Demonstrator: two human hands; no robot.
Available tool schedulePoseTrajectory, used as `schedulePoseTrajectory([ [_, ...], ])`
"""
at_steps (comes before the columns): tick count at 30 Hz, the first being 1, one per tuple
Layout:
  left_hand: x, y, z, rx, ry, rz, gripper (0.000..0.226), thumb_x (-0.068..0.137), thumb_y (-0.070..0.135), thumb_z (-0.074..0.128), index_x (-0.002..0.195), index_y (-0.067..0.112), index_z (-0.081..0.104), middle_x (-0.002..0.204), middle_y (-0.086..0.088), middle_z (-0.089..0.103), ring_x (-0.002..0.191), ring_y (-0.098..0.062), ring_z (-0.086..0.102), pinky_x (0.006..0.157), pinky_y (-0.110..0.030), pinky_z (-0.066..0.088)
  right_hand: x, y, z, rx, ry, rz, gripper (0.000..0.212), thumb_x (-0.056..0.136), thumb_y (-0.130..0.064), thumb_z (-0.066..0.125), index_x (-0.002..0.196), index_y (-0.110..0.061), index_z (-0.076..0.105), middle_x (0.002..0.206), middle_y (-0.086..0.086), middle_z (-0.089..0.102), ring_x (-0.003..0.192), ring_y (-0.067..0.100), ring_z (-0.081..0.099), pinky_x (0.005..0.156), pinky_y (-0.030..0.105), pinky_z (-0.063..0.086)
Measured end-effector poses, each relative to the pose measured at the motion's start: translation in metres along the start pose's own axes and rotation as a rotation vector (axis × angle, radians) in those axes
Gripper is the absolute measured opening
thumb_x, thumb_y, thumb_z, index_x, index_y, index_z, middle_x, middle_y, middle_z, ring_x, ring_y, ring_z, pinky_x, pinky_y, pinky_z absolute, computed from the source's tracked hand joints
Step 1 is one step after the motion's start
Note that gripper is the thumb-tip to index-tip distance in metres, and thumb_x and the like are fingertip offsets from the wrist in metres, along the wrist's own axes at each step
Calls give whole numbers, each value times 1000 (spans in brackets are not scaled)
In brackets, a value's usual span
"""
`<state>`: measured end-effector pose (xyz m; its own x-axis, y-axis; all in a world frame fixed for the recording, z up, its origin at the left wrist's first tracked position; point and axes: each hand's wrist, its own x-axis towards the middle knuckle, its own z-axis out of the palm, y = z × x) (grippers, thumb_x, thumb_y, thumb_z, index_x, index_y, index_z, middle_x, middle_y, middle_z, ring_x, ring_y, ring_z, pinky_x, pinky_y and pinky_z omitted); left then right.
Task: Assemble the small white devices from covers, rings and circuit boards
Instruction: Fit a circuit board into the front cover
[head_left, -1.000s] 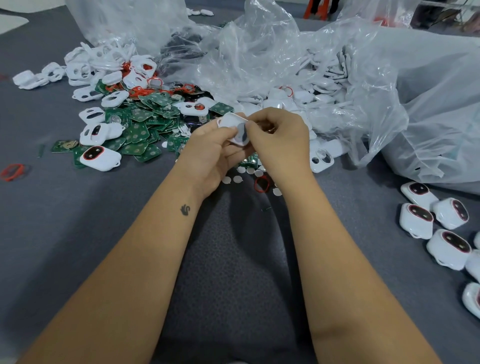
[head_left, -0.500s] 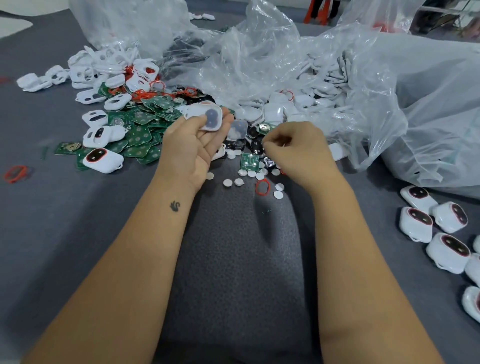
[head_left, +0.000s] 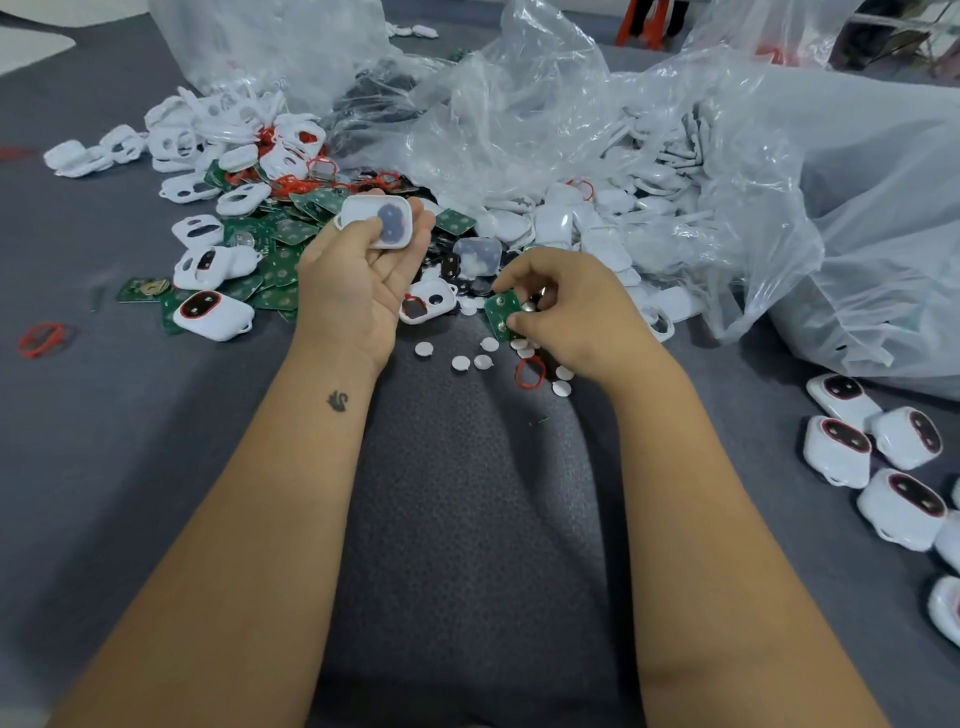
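- Head view, nearest first: two bare forearms reaching out over a grey padded surface (head_left: 467, 519), nothing gripped this close in.
- Off to the right, a cluster of finished devices (head_left: 901, 509), white shells with dark red-rimmed windows, lying well apart from the work.
- Just before the right hand, loose white discs (head_left: 460, 362) and one red ring (head_left: 531, 373) flat on the fabric. Ring likely soft and springy, best pinched at its edge.
- Right hand (head_left: 576, 317) with fingers curled, pinching a green circuit board (head_left: 503, 313) by its near edge, tilted up off the pile. Thin, stiff and light by the look of it; best held by the rim only, away from the round metal contacts, with no bending.
- Left hand (head_left: 358, 275) palm up, thumb pressing a white cover (head_left: 378, 221) against the fingertips, dark inner patch facing the camera. Smooth moulded plastic, probably light and a little slippery; sides make the safest hold, leaving the hollow free for the board.
- Beyond the hands, a heap of green boards (head_left: 285, 234), more white covers (head_left: 208, 140) and red rings, all mixed together.
- Farthest, crumpled clear plastic bags (head_left: 727, 156) with more white parts spilling out.
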<state>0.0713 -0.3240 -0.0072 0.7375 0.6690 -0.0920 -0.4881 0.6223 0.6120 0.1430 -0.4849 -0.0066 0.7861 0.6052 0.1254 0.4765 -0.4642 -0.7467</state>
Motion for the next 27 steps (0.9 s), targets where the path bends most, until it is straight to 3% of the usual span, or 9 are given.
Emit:
schedulePoseTrajectory([
  [10, -3, -4, 2, 119, -35, -42, 19, 98, -6, 41, 95, -5, 60, 92, -23, 73, 90, -31, 73, 75, -32, 60, 2, -4, -3, 390, 130, 4, 24, 82, 9, 64, 94, -12, 69, 73, -3, 62, 63, 1, 54, 65, 10, 46],
  [13, -7, -11, 5, 166, -69, -77, 17, 98, -6, 41, 96, -4, 57, 91, -23, 73, 89, -31, 73, 76, -33, 60, 3, -3, -1, 506, 205, -32, 21, 82, 7, 65, 88, -12, 71, 80, 6, 66, 74, 10, 60, 73, 19, 50],
  [18, -14, -23, 12, 334, -133, -118, 18, 97, -6, 42, 95, -1, 59, 82, -16, 75, 80, -26, 74, 69, -27, 59, 6, -1, 6, 475, 392, -96, 28, 81, 5, 67, 82, -22, 71, 78, -4, 55, 65, 0, 50, 67, 15, 40],
  [22, -15, -26, 14, 329, -150, -133, 20, 96, -8, 42, 91, 0, 60, 77, -14, 74, 75, -25, 74, 66, -26, 59, 6, -1, 7, 527, 368, -88, 26, 82, 7, 64, 85, -17, 71, 76, 7, 60, 70, 12, 53, 67, 21, 45],
  [27, -12, -27, 14, 281, -69, -116, 17, 96, -7, 45, 92, 2, 59, 83, -13, 72, 73, -20, 73, 64, -26, 59, 3, -7, 10, 499, 352, -63, 31, 81, 4, 62, 78, -24, 73, 86, -1, 74, 79, 8, 67, 77, 21, 53],
])
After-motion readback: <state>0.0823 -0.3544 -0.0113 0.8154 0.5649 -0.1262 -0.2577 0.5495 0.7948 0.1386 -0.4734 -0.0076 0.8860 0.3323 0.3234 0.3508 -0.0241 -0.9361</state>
